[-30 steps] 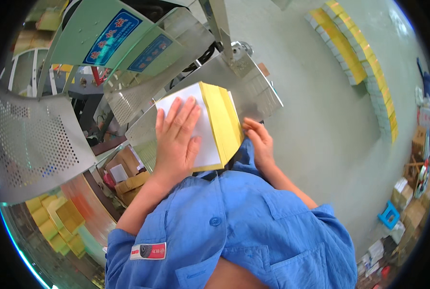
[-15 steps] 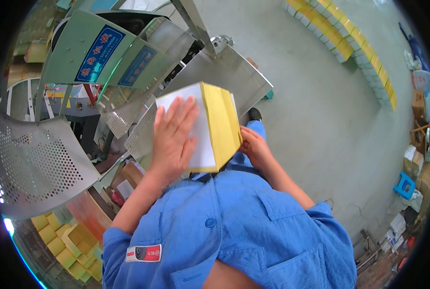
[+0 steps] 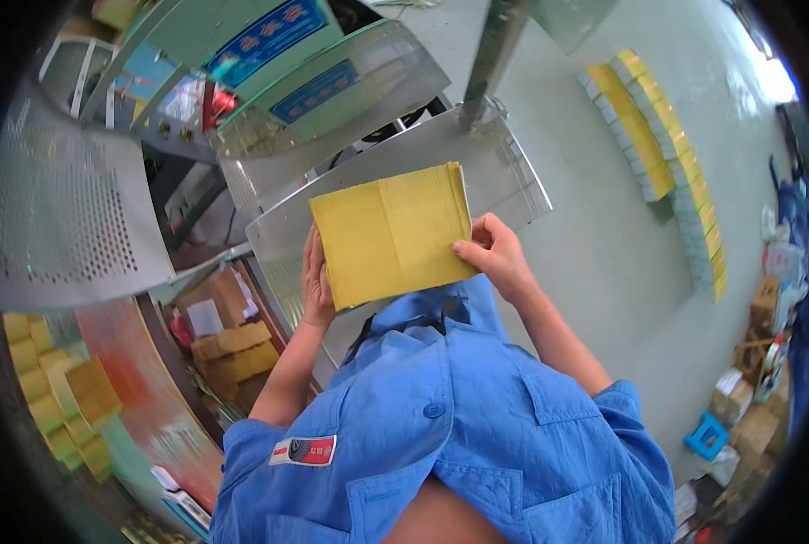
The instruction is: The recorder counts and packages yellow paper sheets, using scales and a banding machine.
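In front of my body I hold a thick block of paper (image 3: 391,236), its broad yellow face turned up and a faint seam running down the middle. My left hand (image 3: 315,286) presses along the block's left side, with the fingers partly hidden. On the right edge, my right hand (image 3: 495,257) grips it with the thumb on the yellow face and the other fingers behind the edge. The block is held over the near part of a metal machine table (image 3: 504,172).
A machine with a clear guard (image 3: 359,82) and a perforated metal sheet (image 3: 60,218) stands at left. Yellow-and-white blocks (image 3: 685,172) line the floor at right. Stacked yellow blocks (image 3: 51,390) lie at lower left, a blue stool (image 3: 705,435) at lower right.
The block has turned from a white face up to its yellow face up. My left hand has moved from its top to its left side; my right thumb now lies on top.
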`<act>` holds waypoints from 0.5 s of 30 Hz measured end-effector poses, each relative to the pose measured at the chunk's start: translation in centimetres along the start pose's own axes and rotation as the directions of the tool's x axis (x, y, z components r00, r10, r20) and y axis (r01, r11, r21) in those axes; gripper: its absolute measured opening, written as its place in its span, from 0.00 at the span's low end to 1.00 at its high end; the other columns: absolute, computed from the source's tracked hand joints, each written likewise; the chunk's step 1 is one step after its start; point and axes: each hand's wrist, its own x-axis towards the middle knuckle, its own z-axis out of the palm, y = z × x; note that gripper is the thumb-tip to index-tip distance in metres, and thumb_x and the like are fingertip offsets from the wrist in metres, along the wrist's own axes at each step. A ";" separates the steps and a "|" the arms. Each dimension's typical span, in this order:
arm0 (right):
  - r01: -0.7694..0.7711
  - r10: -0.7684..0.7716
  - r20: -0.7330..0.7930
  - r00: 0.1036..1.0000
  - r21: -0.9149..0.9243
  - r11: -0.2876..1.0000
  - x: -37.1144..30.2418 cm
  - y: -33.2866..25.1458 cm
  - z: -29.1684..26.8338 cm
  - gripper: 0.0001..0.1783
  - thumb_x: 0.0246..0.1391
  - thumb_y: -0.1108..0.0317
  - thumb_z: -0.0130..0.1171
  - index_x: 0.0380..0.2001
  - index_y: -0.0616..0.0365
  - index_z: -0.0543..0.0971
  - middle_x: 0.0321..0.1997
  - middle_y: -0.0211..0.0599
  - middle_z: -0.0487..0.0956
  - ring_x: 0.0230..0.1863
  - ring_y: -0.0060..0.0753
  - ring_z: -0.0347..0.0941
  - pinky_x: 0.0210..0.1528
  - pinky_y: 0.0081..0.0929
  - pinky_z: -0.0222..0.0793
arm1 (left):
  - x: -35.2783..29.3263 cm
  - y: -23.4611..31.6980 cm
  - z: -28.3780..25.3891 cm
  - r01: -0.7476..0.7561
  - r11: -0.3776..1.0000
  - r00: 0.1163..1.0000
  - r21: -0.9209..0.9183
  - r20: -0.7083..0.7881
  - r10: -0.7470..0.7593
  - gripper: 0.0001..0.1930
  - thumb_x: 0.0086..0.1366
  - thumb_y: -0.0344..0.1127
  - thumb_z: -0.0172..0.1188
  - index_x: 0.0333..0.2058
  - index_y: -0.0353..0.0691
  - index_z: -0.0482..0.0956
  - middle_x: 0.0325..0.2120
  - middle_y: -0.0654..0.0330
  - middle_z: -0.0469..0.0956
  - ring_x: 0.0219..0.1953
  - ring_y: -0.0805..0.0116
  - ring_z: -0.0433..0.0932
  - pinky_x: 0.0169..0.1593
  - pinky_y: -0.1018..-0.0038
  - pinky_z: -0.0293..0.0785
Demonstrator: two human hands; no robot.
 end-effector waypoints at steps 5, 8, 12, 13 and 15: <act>0.015 -0.032 -0.045 0.998 -0.335 0.942 1.6 -1.6 0.1 0.10 0.60 0.63 0.59 0.38 0.59 0.74 0.32 0.28 0.76 0.35 0.19 0.73 0.36 0.19 0.69 | 0.0 -0.8 0.9 0.056 0.969 0.996 -0.240 -0.056 -0.071 0.28 0.74 0.39 0.36 0.70 0.41 0.48 0.65 0.50 0.62 0.64 0.55 0.66 0.65 0.65 0.64; -0.081 0.073 -0.081 0.994 -0.108 0.991 2.3 -3.1 0.2 0.13 0.66 0.58 0.50 0.40 0.56 0.76 0.33 0.27 0.75 0.33 0.19 0.72 0.35 0.20 0.70 | -0.6 -1.3 0.5 0.142 0.843 0.986 -0.519 -0.001 -0.167 0.28 0.75 0.40 0.34 0.71 0.42 0.46 0.66 0.51 0.60 0.65 0.58 0.64 0.66 0.67 0.62; -0.128 0.115 -0.103 0.988 -0.128 0.983 3.7 -2.9 -0.2 0.19 0.68 0.54 0.45 0.43 0.56 0.78 0.34 0.27 0.76 0.32 0.19 0.72 0.33 0.20 0.70 | -0.1 -1.4 0.5 0.188 0.763 0.969 -0.619 -0.010 -0.246 0.30 0.75 0.45 0.38 0.69 0.36 0.51 0.68 0.54 0.57 0.69 0.61 0.56 0.69 0.69 0.52; -0.114 0.095 -0.120 0.988 -0.163 0.980 4.0 -2.2 -0.5 0.19 0.68 0.54 0.45 0.42 0.56 0.79 0.33 0.26 0.76 0.31 0.19 0.72 0.32 0.20 0.70 | 0.1 -1.1 0.4 0.172 0.758 0.974 -0.629 -0.006 -0.226 0.31 0.75 0.47 0.38 0.70 0.36 0.50 0.69 0.54 0.55 0.70 0.62 0.55 0.69 0.68 0.51; -0.104 0.079 -0.140 0.987 -0.188 0.977 4.1 -1.7 -0.5 0.19 0.68 0.53 0.46 0.41 0.57 0.79 0.33 0.26 0.77 0.31 0.19 0.73 0.31 0.20 0.70 | 0.1 -1.0 0.3 0.162 0.756 0.979 -0.634 0.006 -0.204 0.32 0.75 0.49 0.38 0.70 0.36 0.48 0.69 0.55 0.54 0.70 0.62 0.53 0.70 0.68 0.49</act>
